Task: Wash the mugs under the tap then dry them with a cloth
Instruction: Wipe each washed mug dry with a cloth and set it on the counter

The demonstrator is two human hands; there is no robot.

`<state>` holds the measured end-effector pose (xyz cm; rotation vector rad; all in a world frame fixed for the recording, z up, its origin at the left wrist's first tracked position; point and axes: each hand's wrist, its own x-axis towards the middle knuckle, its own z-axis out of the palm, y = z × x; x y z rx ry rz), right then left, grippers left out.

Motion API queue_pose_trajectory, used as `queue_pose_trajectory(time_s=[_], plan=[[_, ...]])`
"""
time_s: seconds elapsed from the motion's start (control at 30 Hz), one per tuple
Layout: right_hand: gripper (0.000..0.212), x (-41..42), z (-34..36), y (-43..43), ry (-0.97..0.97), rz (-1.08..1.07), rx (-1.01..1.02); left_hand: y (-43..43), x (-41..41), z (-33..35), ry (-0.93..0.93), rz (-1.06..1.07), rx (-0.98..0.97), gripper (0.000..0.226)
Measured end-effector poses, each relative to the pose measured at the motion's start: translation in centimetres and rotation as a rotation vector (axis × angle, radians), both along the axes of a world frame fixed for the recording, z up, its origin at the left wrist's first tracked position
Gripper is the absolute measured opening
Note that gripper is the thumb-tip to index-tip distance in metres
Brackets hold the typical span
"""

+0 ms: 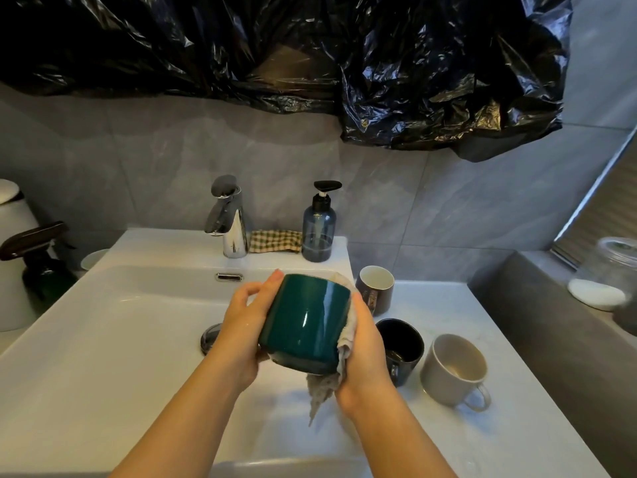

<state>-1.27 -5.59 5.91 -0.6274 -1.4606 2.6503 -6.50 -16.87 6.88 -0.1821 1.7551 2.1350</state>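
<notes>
At the left edge of the frame stands a dark spray bottle, beside the white sink. At the back of the sink rim are the tap, a folded checked cloth and a blue soap dispenser. In the centre, above the basin, the left hand curls round the left side of a green mug. The right hand presses a grey cloth against the mug's right side, with a tail of cloth hanging below. To the right, on the counter, stand a brown mug, a black mug and a pale grey mug.
</notes>
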Motion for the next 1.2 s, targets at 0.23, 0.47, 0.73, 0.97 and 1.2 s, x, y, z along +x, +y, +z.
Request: queue_pose_trajectory(time_s=[0.23,0.47,0.73,0.97,1.2], plan=[[0.035,-0.4,-0.1,-0.7,0.097,-0.115,0.308,0.8,1.4,1.1,0.0,-0.217,-0.072,0.068],[0.042,1.1,-2.6,-1.8,0.453,-0.115,0.938,-0.1,1.0,0.8,-0.117,-0.245,0.078,0.067],[0.047,0.5,-0.2,-0.6,0.064,0.008,0.004,0.1,1.1,1.3,0.089,-0.224,-0.013,0.062],[0.036,0.1,-0.7,-1.0,0.178,-0.204,0.168,0.4,1.2,1.4,0.25,-0.284,-0.243,0.066],[0.032,1.2,-0.7,-3.0,0.265,-0.213,0.567,0.1,0.6,0.1,-0.038,-0.206,0.158,0.074]])
